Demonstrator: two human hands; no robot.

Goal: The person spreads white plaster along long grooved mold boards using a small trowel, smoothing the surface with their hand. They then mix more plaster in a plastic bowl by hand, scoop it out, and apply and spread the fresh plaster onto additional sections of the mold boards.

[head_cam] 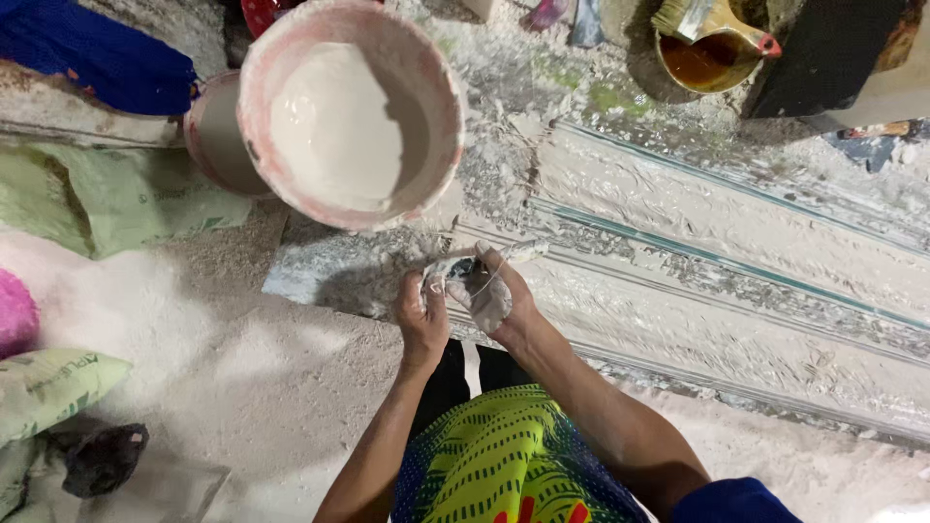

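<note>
Hands meet at the bench's (320, 281) near edge: left hand (422, 320) and plaster-coated right hand (489, 295) both pinch a small plaster-smeared tool (455, 271), just near of the pink-rimmed plaster bucket (291, 58).

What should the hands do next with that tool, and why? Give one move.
Probably finish wiping the tool clean. Both hands meet over the edge of the plaster-caked mould: the left hand grips one end, and the right hand, coated white, rubs along it. The bucket of wet plaster sits just above, so a clean tool could dip there afterwards.
</note>
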